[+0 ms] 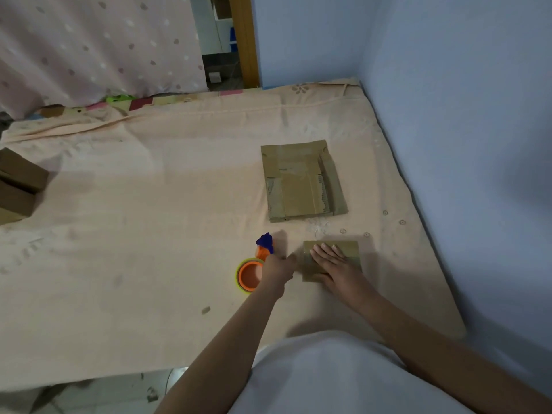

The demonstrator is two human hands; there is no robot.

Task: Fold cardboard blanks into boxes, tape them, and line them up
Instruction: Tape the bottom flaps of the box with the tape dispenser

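On a peach bedsheet (pixel 149 204), the right hand (pixel 334 264) pressed flat, fingers straight, on a small cardboard box (pixel 349 249). The left hand (pixel 279 268) gripped a tape dispenser (pixel 254 270) beside it. A flattened cardboard blank (pixel 301 180) lay beyond

Wide bed under peach floral-print sheet (pixel 179 180), wrinkled along far edge. Plain blue painted walls (pixel 448 85) meet in corner beyond fingertips, right wall running close beside them. Pale pink curtain with dotted leaf pattern (pixel 89 46) hangs far left. Brown wooden door frame (pixel 243 40) between curtain and wall; dim tiled room behind. Speckled grey floor (pixel 104 395) at bottom left. Soft, dull light
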